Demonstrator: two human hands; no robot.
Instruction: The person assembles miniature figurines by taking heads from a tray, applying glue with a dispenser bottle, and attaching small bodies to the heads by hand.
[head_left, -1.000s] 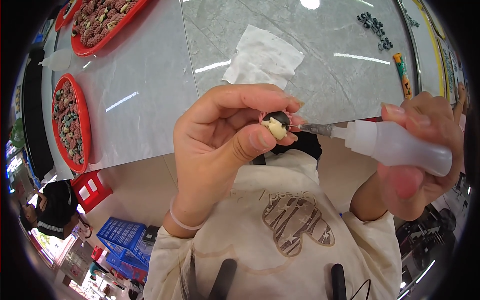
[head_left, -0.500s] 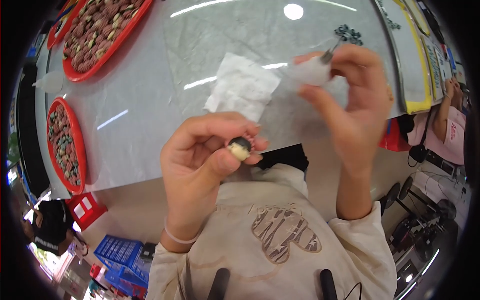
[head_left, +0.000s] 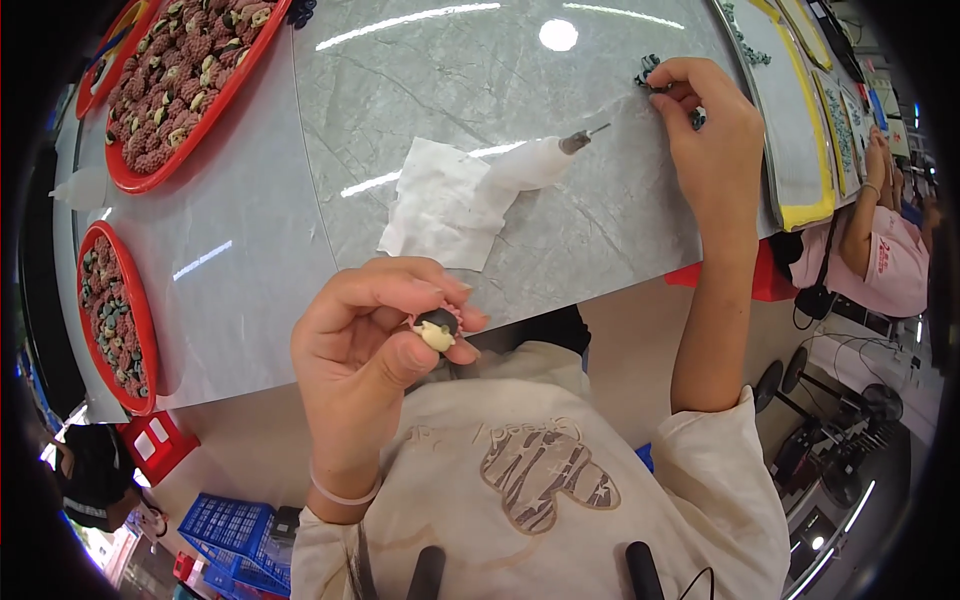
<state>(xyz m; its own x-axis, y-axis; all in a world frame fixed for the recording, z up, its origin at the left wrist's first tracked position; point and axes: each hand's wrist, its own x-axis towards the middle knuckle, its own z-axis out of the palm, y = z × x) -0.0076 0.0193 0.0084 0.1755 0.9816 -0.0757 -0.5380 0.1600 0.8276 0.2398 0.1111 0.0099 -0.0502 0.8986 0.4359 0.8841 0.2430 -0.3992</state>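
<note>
A small molded piece [head_left: 437, 328], cream with a dark cap and pink bumpy edging, is pinched between the thumb and fingers of my left hand [head_left: 365, 345]. Over at the far right of the table, my right hand [head_left: 710, 130] closes its thumb and forefinger on a small dark green piece [head_left: 659, 89]. Around those fingertips lies a little cluster of similar dark pieces [head_left: 647, 68], partly covered by the hand. A white squeeze bottle [head_left: 530, 165] with a thin metal needle tip lies on its side, overlapping a crumpled white tissue [head_left: 430, 205] between my hands.
Two red trays, a large one [head_left: 128, 178] and a smaller one [head_left: 147, 375], hold many pink, cream and dark pieces at left. A yellow-edged tray [head_left: 808, 213] stands at right, near a pink-sleeved person [head_left: 890, 250]. Blue crates [head_left: 228, 525] sit on the floor.
My right hand has let go of the white bottle, now lying by the tissue, and moved to the dark pieces. My left hand still grips its molded piece.
</note>
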